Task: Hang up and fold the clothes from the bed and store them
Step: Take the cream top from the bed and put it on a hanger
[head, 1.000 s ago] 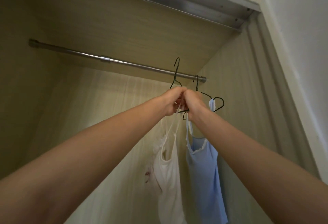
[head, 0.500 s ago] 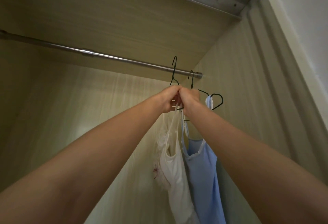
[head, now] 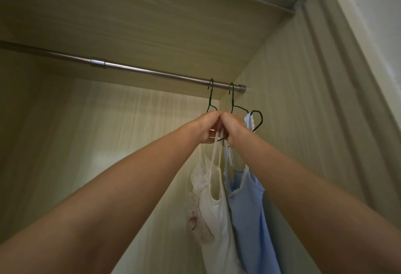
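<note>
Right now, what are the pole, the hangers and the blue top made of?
The pole looks like brushed metal: grey, with a soft shine. The hangers look like thin dark wire, possibly coated. The blue top looks like soft, matte fabric with frilly edges.

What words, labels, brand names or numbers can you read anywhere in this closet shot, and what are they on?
None: no readable text on the white top, blue top, hangers, rod or closet panels.
The small red mark on the white top is a decoration, not lettering.
</note>
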`<move>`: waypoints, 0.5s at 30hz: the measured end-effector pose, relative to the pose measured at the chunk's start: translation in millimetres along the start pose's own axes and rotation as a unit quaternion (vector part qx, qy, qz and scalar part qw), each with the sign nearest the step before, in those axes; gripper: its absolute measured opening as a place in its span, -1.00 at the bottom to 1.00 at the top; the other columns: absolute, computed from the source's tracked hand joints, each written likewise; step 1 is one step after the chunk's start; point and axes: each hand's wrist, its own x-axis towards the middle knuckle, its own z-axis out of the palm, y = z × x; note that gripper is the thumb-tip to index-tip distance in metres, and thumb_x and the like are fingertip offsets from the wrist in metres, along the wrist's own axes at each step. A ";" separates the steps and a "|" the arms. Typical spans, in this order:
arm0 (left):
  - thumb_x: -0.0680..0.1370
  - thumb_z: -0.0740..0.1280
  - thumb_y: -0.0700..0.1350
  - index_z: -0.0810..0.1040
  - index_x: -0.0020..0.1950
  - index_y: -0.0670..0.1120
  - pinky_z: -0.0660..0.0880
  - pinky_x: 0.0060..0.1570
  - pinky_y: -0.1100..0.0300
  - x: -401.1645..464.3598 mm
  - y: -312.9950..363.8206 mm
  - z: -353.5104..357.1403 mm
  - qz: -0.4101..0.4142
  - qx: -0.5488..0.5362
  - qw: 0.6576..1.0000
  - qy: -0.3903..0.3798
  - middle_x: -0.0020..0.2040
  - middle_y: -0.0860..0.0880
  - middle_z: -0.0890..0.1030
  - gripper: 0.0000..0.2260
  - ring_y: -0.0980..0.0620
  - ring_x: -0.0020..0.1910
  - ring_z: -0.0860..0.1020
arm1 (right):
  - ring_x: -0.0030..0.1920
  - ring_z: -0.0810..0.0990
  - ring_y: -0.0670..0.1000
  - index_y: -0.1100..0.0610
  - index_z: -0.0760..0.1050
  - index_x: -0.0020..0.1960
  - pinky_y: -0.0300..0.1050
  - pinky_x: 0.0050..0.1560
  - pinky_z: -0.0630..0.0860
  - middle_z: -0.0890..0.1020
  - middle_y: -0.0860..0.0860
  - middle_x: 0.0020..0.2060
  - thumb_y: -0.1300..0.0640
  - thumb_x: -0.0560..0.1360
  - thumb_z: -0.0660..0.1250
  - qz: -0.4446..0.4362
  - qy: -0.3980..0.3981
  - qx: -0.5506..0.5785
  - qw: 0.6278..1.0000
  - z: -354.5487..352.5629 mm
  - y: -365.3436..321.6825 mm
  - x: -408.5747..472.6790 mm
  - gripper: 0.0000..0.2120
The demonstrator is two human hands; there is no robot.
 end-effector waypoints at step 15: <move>0.59 0.19 -0.05 0.46 0.30 -0.12 0.39 0.19 0.03 -37.9 36.9 -8.1 0.012 0.048 0.998 -0.032 -0.07 -0.08 0.59 -0.68 -0.04 -0.07 0.57 | -0.22 0.51 0.02 0.21 0.47 -0.09 -0.15 -0.28 0.42 0.53 0.08 -0.22 0.34 0.44 0.20 0.002 -0.067 -0.071 0.995 -19.5 -51.3 -23.3 -0.88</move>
